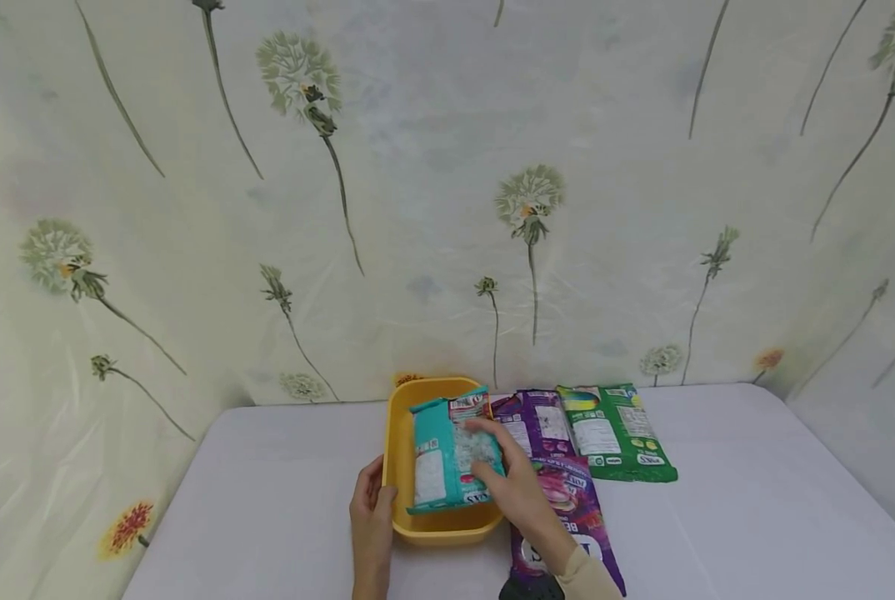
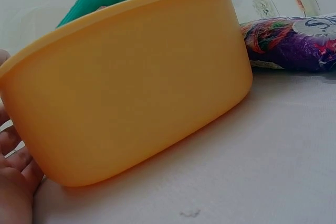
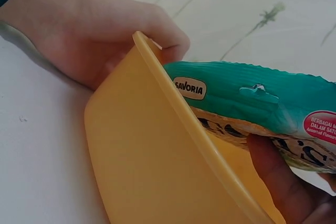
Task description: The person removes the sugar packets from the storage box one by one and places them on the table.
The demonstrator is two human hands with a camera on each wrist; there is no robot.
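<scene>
A yellow plastic tub [image 1: 400, 433] stands at the table's back edge. My left hand [image 1: 372, 508] grips its left side, the thumb over the rim and the fingers outside, as the right wrist view [image 3: 110, 35] of that hand also shows. In my right hand [image 1: 521, 487] is a teal candy bag [image 1: 434, 467] printed "Savoria" [image 3: 190, 88], held over the tub's opening. The thumb lies on the bag's printed face in the right wrist view. Part of the bag reaches below the rim; whether it touches the tub's bottom I cannot tell.
Right of the tub lies a purple bag [image 1: 548, 425], with another purple bag [image 1: 567, 500] in front, partly behind my right forearm. A green bag [image 1: 627, 433] lies farther right. A dark object [image 1: 532, 588] shows at the bottom edge. Behind the white table [image 1: 282, 500] hangs a flowered sheet [image 1: 417, 208].
</scene>
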